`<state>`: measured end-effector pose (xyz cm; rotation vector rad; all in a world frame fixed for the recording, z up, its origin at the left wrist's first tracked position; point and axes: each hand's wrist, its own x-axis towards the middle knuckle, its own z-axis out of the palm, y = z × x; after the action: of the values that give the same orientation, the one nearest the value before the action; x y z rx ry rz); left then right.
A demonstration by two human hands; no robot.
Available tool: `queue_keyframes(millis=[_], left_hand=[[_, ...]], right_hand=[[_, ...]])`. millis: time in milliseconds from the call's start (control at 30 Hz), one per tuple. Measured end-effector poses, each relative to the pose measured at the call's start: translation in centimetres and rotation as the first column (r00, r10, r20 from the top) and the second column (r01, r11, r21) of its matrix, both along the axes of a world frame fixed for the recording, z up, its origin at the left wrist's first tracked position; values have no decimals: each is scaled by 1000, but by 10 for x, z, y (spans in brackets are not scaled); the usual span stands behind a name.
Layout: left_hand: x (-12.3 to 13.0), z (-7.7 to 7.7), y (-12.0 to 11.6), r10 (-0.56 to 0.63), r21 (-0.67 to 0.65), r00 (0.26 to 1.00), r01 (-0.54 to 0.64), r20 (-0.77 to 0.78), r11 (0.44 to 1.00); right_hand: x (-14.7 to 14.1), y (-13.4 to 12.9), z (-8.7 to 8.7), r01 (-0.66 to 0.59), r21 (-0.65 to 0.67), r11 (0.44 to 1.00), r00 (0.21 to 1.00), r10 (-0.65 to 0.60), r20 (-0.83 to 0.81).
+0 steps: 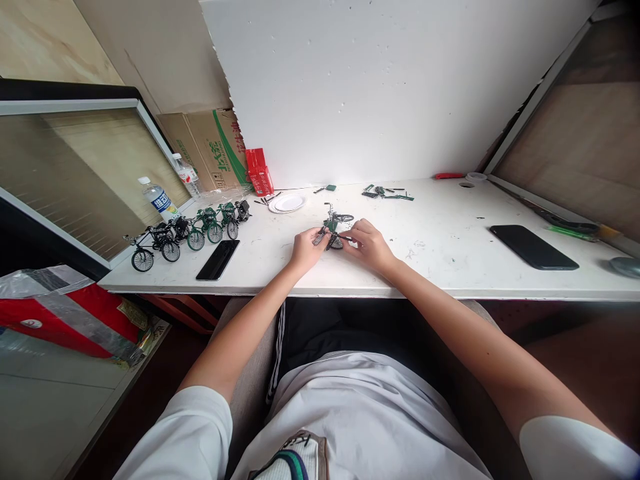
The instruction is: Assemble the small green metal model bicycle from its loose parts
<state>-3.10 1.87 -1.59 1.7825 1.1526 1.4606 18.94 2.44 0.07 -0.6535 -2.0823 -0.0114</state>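
A small model bicycle (pixel 331 226) with green and dark parts is on the white table in front of me, its handlebar pointing away and one wheel out to the right. My left hand (pixel 307 249) pinches it from the left, near the rear wheel. From the right, my right hand (pixel 369 243) reaches in with thumb and forefinger closed on a thin dark piece (pixel 345 237) at the bicycle's rear. The fingers partly hide the rear wheel and whatever they touch there.
Several model bicycles (pixel 197 237) stand at the left, near a phone (pixel 218 260) and bottles (pixel 159 199). Behind are white plates (pixel 287 203), a red box (pixel 259 172) and loose dark parts (pixel 386 193). A black phone (pixel 534 247) lies at the right.
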Motion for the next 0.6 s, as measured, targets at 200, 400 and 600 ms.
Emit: queue_keyframes(millis=[200, 400, 600], left_hand=[[0, -3, 3, 8, 4, 1000, -8, 2, 1000], [0, -5, 3, -4, 24, 1000, 4, -15, 1000], [4, 2, -6, 28, 74, 989, -18, -145, 997]], right_hand=[[1, 2, -1, -5, 22, 1000, 1000, 5, 1], [2, -2, 0, 105, 54, 993, 986, -111, 124], [0, -1, -2, 279, 45, 959, 932, -282, 228]])
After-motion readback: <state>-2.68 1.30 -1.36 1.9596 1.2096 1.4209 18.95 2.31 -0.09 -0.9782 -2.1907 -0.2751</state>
